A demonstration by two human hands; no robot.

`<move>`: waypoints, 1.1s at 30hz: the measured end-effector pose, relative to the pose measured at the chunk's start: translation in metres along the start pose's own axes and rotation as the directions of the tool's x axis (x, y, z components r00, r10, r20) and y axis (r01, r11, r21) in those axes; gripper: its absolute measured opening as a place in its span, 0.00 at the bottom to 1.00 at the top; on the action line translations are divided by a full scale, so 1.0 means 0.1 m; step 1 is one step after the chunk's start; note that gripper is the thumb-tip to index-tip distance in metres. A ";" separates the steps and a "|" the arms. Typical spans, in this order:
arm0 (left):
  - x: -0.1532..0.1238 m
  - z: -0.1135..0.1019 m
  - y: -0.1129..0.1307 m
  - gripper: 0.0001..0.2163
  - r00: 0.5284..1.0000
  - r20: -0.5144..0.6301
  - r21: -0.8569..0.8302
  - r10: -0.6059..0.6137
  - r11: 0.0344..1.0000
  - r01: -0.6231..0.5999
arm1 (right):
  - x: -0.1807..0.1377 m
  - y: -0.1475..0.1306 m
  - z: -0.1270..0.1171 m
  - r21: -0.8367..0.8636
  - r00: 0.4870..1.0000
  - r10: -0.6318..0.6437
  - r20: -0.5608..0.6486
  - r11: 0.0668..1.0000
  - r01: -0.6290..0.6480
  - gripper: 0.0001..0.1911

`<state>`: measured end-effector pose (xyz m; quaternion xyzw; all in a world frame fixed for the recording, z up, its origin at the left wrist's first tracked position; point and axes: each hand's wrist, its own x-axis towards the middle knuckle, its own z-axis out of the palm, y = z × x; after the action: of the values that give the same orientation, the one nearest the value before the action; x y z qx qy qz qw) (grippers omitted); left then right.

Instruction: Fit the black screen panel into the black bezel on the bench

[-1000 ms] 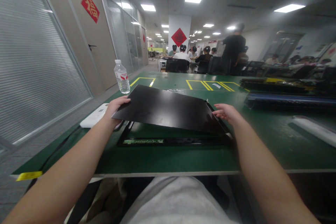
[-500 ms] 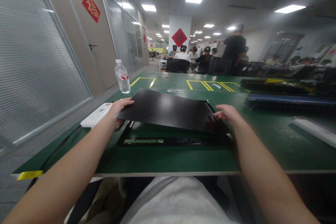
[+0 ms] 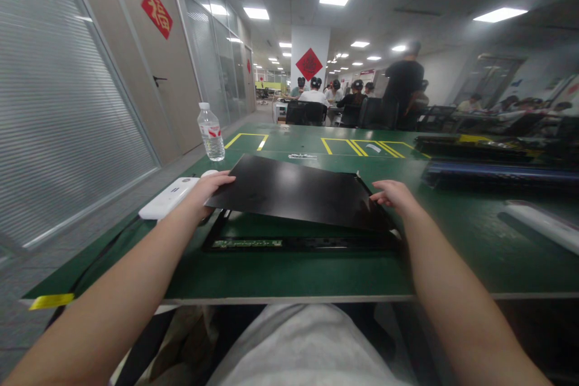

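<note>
A thin, glossy black panel (image 3: 294, 190) slants over a black rectangular frame (image 3: 344, 243) on the green table. Its left side is raised above the frame, while its right side sits low near the frame's right edge. My left hand (image 3: 208, 193) grips the panel's left edge, fingers on top and the thumb out of sight. At the panel's right edge is my right hand (image 3: 394, 196), its fingers bent together with the tips against the edge. Along the frame's near side shows a strip of green circuit board (image 3: 248, 243).
A white device (image 3: 168, 199) with a cable lies left of my left hand, and a water bottle (image 3: 211, 134) stands behind it. Dark and blue long parts (image 3: 497, 174) and a white bar (image 3: 543, 226) lie on the right. Yellow tape marks the table's (image 3: 289, 280) far side. People sit beyond.
My left hand and the panel's left edge have shifted slightly to the right. My right hand has barely moved.
</note>
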<state>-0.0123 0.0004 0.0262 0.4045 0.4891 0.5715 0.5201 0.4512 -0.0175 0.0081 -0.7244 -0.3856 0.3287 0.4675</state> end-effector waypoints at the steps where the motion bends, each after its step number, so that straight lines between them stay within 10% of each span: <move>1: 0.02 -0.01 -0.02 0.16 1.000 -0.004 0.009 0.008 1.000 -0.008 | 0.00 0.00 0.00 -0.006 1.000 -0.002 -0.001 1.000 0.002 0.15; 33: -0.11 0.07 0.01 0.14 0.996 0.020 0.232 -0.083 0.970 0.076 | 0.06 0.10 0.00 -0.206 0.993 -0.106 -0.048 0.974 0.094 0.14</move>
<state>-0.0044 -0.0101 0.0289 0.4507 0.5602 0.4836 0.4992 0.4570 -0.0150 -0.0017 -0.7574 -0.4394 0.2422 0.4179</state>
